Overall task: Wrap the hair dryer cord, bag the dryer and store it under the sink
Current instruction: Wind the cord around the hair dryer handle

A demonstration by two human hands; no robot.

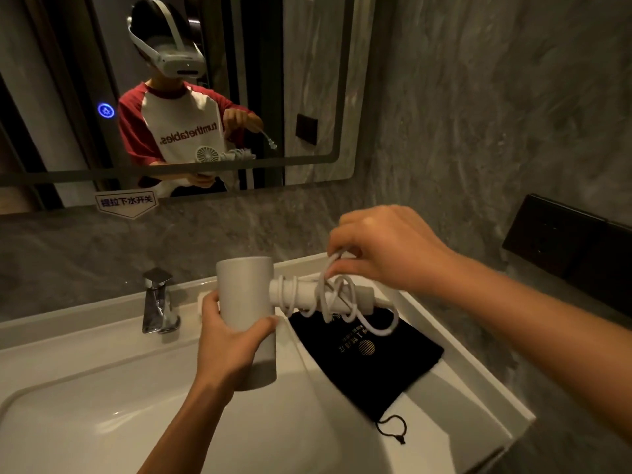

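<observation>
Here, two hands are in view, both engaged with one hair dryer [246,302]. The left hand [229,340] is closed around the dryer's cylindrical barrel, thumb on the right side of the barrel, fingers on the left. The barrel stands upright above the basin [102,388]; the handle [328,295] projects sideways to the right. The right hand [386,248] is above the handle, its fingertips pinched on a loop of the single white cord [337,299]. Several turns of cord already circle the handle: tight turns next to the barrel, looser crossed loops toward the handle's far end. One slack loop hangs below the handle's end.

One black drawstring bag [376,364] lies flat on the white worktop [478,398], below and to the right of the dryer, with gold print on its face and its drawstring at the near end. The handle and cord loops overlap its far edge in this view.

One chrome tap [159,302] stands left of the dryer. One mirror [307,80] hangs above and behind it, reflecting the person. One dark wall panel [561,244] sits to the dryer's right.
</observation>
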